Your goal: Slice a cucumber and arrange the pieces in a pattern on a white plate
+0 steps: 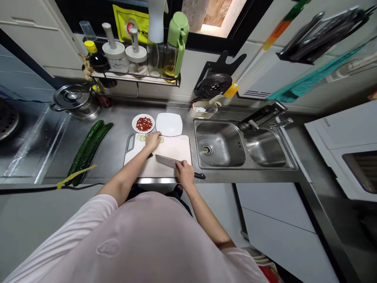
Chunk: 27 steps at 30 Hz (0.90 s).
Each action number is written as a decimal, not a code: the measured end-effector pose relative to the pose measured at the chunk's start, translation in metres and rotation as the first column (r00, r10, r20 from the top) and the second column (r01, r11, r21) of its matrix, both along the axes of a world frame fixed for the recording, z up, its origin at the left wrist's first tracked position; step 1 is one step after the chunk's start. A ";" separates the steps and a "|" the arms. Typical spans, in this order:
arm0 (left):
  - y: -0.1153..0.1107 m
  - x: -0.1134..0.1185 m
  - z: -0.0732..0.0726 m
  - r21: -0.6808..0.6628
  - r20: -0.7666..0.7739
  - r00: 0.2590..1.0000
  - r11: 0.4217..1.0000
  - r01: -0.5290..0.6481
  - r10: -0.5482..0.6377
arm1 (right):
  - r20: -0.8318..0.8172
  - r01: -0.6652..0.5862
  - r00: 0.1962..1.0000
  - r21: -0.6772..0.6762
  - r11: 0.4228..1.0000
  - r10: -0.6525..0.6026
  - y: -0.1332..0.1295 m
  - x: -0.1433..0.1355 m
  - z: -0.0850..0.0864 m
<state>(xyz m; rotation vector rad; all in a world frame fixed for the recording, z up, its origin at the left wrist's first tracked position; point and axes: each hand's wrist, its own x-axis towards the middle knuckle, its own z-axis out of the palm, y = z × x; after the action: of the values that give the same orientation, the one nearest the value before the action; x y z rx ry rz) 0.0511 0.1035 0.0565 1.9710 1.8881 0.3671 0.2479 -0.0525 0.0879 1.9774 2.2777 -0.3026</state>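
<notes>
On the white cutting board [179,147], thin pale green cucumber slices [142,138] lie in a row along the back edge. My left hand [153,141] rests over that row, its fingers on the slices; whether it grips any is too small to tell. A small dark green piece [150,155] lies by my left wrist. My right hand [185,173] is closed on a cleaver [166,160], whose blade points left over the board. Behind the board stand a plate of chopped red pieces [144,124] and an empty white square plate [169,124].
Two whole cucumbers [91,151] and a yellow strip [77,173] lie at the left. A steel pot [76,103] stands behind them. The double sink [220,145] is to the right. Bottles and jars fill the wall shelf [135,76].
</notes>
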 end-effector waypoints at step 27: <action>-0.102 -0.052 0.004 -0.013 0.109 0.980 0.986 -0.166 0.167 | 0.035 0.041 0.999 -0.151 0.988 -0.036 0.012 -0.007 -0.002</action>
<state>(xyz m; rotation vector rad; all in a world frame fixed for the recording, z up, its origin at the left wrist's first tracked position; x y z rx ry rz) -0.0010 0.0020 0.0609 1.7569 1.9863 0.5085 0.2407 -0.0401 0.0858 1.9382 2.1305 -0.4305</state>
